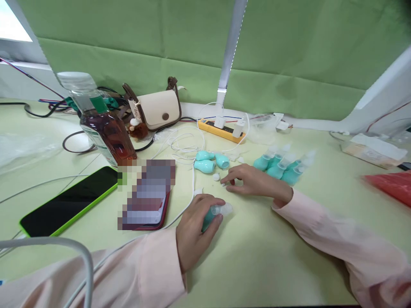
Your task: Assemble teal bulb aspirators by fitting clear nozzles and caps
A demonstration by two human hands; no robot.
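My left hand (199, 226) is wrapped round a nasal aspirator (217, 209) with a teal bulb and a clear tip, which points right. Most of its bulb is hidden by my fingers. On the table ahead, my right hand (239, 179) has its thumb and index finger closed round a small white piece (224, 184). Just left of those fingertips lies a round white part (216, 176). Behind it, three teal bulbs (204, 166) without tips lie together. Right of them, several teal bulbs with clear tips (278, 164) are grouped beyond my right wrist.
Two phones lie at left, one with a green case (72, 201) and one with a red case (146, 196). Behind them stand a bottle (102, 124) and a cream handbag (159, 109). A yellow power strip (221, 130) and white cables (193, 184) cross the middle. Red plastic (391, 184) lies right.
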